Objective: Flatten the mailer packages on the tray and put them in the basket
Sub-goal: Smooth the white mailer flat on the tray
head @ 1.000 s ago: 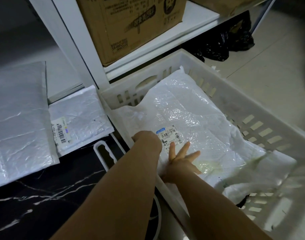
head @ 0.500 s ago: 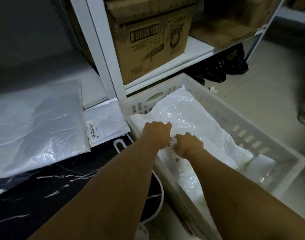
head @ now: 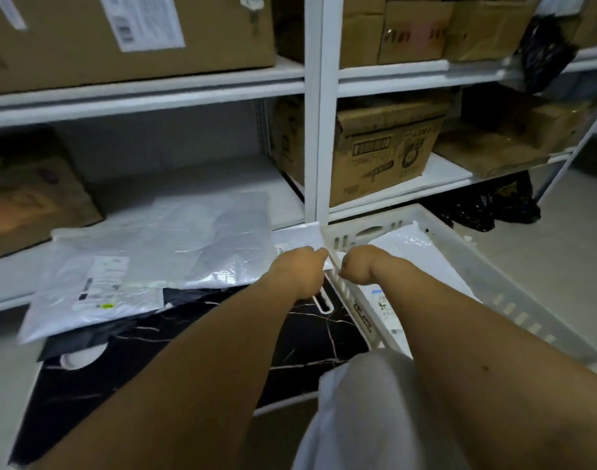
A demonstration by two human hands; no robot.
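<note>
Both hands meet at the basket's (head: 487,266) near-left corner. The left hand (head: 299,271) curls its grip round the edge of a small white mailer (head: 299,237) lying just beyond it; the right hand (head: 356,266) is fisted, and what it holds cannot be told. One clear mailer (head: 422,249) lies inside the basket. Two silver mailers (head: 175,242) overlap on the black marbled tray (head: 127,374), far left. Shelf posts close the far side.

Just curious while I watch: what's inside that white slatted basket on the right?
The basket holds a white plastic mailer with a printed label. The right forearm and the basket's near wall cover much of it, so anything underneath cannot be seen.
</note>
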